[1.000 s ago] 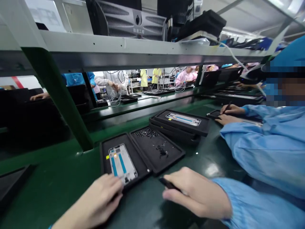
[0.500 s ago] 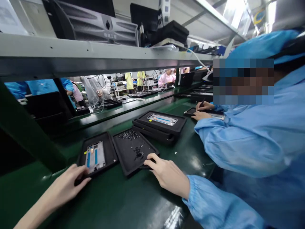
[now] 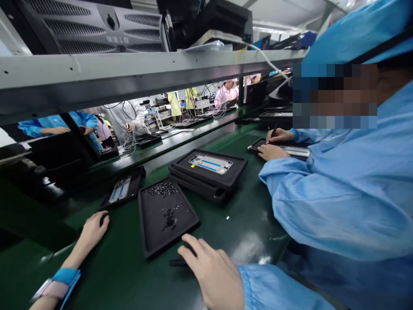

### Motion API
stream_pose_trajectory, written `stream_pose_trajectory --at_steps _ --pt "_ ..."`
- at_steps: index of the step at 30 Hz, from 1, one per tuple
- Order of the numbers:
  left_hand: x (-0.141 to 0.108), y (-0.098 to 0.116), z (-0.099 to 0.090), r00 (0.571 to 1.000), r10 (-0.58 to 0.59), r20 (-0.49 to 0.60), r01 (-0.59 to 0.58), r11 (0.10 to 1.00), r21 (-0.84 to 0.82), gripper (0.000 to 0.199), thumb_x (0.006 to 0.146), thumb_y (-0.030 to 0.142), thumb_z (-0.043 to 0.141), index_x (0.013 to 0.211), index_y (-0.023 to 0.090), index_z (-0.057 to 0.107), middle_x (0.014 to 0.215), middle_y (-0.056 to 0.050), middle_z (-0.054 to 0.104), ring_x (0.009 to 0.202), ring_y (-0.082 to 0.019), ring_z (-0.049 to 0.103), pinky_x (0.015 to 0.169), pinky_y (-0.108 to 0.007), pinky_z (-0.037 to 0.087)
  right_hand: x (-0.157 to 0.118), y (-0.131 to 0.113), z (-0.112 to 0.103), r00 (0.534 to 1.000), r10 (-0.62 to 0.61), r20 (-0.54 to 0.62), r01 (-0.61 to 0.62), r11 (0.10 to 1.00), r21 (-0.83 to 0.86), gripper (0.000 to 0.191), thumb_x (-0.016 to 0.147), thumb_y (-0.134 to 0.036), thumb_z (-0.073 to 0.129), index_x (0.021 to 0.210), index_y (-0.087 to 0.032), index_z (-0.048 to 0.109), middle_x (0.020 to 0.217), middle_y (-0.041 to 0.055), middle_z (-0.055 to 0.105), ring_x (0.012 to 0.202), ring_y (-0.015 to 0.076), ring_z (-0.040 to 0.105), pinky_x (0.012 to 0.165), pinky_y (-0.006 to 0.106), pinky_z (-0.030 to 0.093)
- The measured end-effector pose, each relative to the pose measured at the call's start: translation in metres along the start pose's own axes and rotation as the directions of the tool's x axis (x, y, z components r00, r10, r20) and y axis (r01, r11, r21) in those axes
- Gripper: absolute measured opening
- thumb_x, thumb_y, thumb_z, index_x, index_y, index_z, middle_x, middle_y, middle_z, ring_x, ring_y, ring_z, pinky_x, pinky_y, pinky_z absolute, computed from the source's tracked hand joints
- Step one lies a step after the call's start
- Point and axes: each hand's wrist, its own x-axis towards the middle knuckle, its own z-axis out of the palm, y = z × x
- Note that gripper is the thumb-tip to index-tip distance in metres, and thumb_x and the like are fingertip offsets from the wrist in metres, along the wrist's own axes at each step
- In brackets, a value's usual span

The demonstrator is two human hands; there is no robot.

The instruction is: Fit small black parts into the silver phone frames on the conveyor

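Note:
My left hand rests by the near corner of a black tray at the left, its fingers loosely stretched. Inside that tray lies a silver phone frame with blue strips. My right hand, fingers apart, hovers or rests at a slim black tool on the bench; its other end is hidden under the hand, and contact is unclear. Just beyond it, a second black tray carries small dark parts, spread at its far end, and a looser clump nearer.
Stacked black trays stand in the middle, the top one bearing another phone frame. A co-worker in a blue gown works close on the right. Overhead runs a metal shelf. A tiny white piece lies on the green bench.
The left tray with its phone frame has slid farther back, and my left hand is now off it. My right hand has drawn toward me from the parts tray, showing more of the black tool.

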Motion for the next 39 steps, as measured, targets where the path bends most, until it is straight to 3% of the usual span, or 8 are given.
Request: stream_pose_trajectory --at_steps 11,16,20,22,24,29,34,39 --pt "-0.009 -0.009 0.032 0.988 -0.152 -0.001 0.151 0.987 -0.051 0.038 0.071 0.036 0.038 0.091 0.010 0.057 0.094 -0.018 0.060 0.091 -0.032 0.057 0.088 -0.043 0.042 -0.008 0.015 0.011 0.994 -0.049 0.093 0.039 0.993 0.111 0.030 0.072 -0.008 0.044 0.096 -0.024 0.054 0.095 0.0012 0.057 0.062 0.0124 0.061 0.053 0.021 0.041" --pt "-0.007 -0.002 0.029 0.991 -0.136 -0.007 0.136 0.990 -0.042 0.034 0.073 0.033 0.035 0.092 0.012 0.055 0.095 -0.017 0.058 0.096 -0.033 0.054 0.087 -0.047 0.041 -0.007 0.010 -0.004 0.985 0.070 -0.159 -0.011 0.940 0.342 0.018 0.080 -0.016 0.041 0.092 -0.020 0.054 0.072 0.0007 0.055 0.057 0.0121 0.056 0.053 0.021 0.042" --pt "-0.006 0.017 0.013 0.997 -0.076 -0.024 0.075 0.997 -0.027 0.032 0.073 0.031 0.035 0.090 0.012 0.053 0.092 -0.017 0.055 0.095 -0.035 0.052 0.082 -0.049 0.042 -0.003 0.016 -0.021 0.834 0.383 -0.397 -0.058 0.777 0.627 0.011 0.084 -0.026 0.044 0.085 -0.017 0.051 0.053 -0.0049 0.041 0.044 0.0088 0.043 0.044 0.018 0.036" --pt "-0.005 0.030 0.005 0.999 -0.025 -0.038 0.023 0.999 -0.045 0.029 0.073 0.031 0.035 0.089 0.013 0.051 0.090 -0.016 0.055 0.092 -0.033 0.052 0.080 -0.048 0.043 -0.003 0.025 -0.023 0.749 0.514 -0.418 -0.086 0.701 0.708 0.016 0.084 -0.032 0.047 0.084 -0.017 0.049 0.052 -0.0061 0.037 0.043 0.0081 0.038 0.042 0.019 0.033" --pt "-0.006 0.046 -0.002 0.998 0.049 -0.042 -0.053 0.995 -0.087 0.025 0.075 0.030 0.036 0.088 0.015 0.050 0.087 -0.013 0.055 0.088 -0.030 0.053 0.079 -0.044 0.044 -0.004 0.033 -0.021 0.721 0.567 -0.399 -0.112 0.663 0.740 0.019 0.083 -0.036 0.049 0.084 -0.016 0.049 0.053 -0.0066 0.034 0.044 0.0080 0.035 0.042 0.020 0.031" --pt "-0.023 0.087 -0.020 0.957 0.288 0.018 -0.276 0.931 -0.237 0.017 0.081 0.027 0.036 0.079 0.019 0.050 0.074 -0.005 0.055 0.070 -0.019 0.054 0.069 -0.032 0.047 0.001 0.030 -0.017 0.820 0.453 -0.351 -0.153 0.763 0.628 0.017 0.083 -0.033 0.051 0.081 -0.017 0.051 0.052 -0.0066 0.034 0.045 0.0080 0.034 0.045 0.020 0.031" --pt "-0.048 0.109 -0.025 0.887 0.455 0.081 -0.399 0.843 -0.362 0.019 0.082 0.025 0.044 0.096 0.019 0.056 0.099 -0.006 0.060 0.092 -0.019 0.053 0.085 -0.033 0.044 0.010 -0.007 -0.013 0.982 0.104 -0.156 -0.013 0.869 0.495 0.012 0.083 -0.027 0.049 0.077 -0.018 0.055 0.051 -0.0050 0.042 0.046 0.0091 0.042 0.045 0.020 0.034" --pt "-0.038 0.083 -0.013 0.953 0.290 0.091 -0.232 0.888 -0.396 0.027 0.084 0.033 0.051 0.106 0.018 0.056 0.113 -0.010 0.056 0.104 -0.023 0.050 0.091 -0.039 0.041 0.002 -0.050 0.015 0.984 -0.153 -0.091 0.177 0.896 0.408 0.008 0.080 -0.017 0.051 0.079 -0.021 0.058 0.062 -0.0033 0.060 0.054 0.0090 0.055 0.056 0.018 0.041"
